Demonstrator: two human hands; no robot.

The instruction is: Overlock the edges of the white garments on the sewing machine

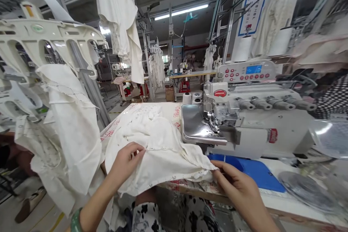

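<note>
A white fabric garment piece point(168, 159) with a small printed pattern along its edge spreads over the table's front edge. My left hand point(129, 157) pinches a seam of it near the middle. At the cloth's right corner, my right hand point(235, 185) grips the edge between thumb and fingers. The fabric is drawn out between both hands. Just behind my right hand stands a white overlock sewing machine point(255, 116), its metal plate point(197, 125) close to the cloth but with no fabric under the needle.
White garment pieces point(73, 127) hang from a plastic hanger rack point(54, 30) at left. More cloth point(116, 14) hangs overhead. A blue pad point(261, 174) and a round clear lid point(304, 188) lie at right. Thread cones point(187, 98) stand behind the metal plate.
</note>
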